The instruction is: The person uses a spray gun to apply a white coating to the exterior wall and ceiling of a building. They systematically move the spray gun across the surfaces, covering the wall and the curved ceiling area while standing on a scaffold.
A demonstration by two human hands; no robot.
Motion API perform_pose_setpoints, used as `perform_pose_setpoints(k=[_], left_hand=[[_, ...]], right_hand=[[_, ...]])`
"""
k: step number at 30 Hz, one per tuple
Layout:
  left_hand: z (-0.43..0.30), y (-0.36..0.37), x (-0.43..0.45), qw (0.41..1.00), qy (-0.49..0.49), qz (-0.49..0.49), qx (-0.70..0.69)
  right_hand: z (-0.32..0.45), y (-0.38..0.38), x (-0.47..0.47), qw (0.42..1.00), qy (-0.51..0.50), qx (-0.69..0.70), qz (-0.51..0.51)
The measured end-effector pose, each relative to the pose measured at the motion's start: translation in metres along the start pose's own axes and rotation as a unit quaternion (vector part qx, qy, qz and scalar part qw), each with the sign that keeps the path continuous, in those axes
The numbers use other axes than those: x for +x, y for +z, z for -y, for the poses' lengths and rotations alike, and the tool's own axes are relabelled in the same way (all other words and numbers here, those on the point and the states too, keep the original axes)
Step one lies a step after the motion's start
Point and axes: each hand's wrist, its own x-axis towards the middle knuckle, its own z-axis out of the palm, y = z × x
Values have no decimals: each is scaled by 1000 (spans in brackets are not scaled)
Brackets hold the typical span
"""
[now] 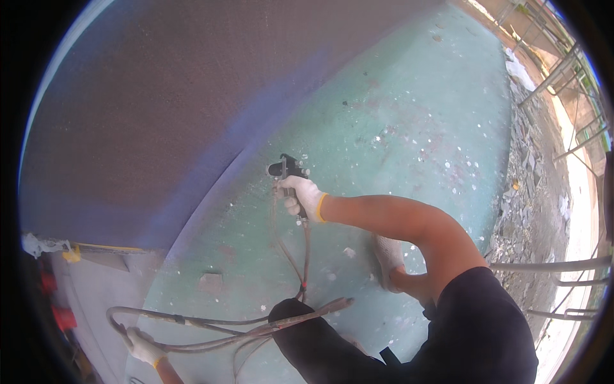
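Observation:
My right hand (301, 196), in a white knit glove with a yellow cuff, grips a black spray gun (284, 168) near the middle of the view. The gun's nozzle end faces left, toward a wall (158, 105) coated dark brown and blue. Thin hoses (306, 249) run down from the gun's handle. At the lower left my left hand (144, 346), gloved the same way, holds a looped bundle of hoses (216, 343). The bundle crosses in front of my dark-clad knee. Haze hangs around the spraying area.
I stand on a green, paint-spotted floor (412, 144). A small flat patch (211, 283) lies on it. Rubble (527, 158) and metal scaffold poles (551, 265) line the right side. Red objects (64, 318) and plastic sheeting (41, 246) show at the lower left.

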Motion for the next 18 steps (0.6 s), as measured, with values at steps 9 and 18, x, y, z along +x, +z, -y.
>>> perform_pose_setpoints(k=[9,18], left_hand=[[-120,-49,-23,938,308,-121,100],[-248,-52,-163,909,410,15,74]], right_hand=[[76,-7,3,997,-41,58,32],[269,-187,60,943,-209,251,-72]])
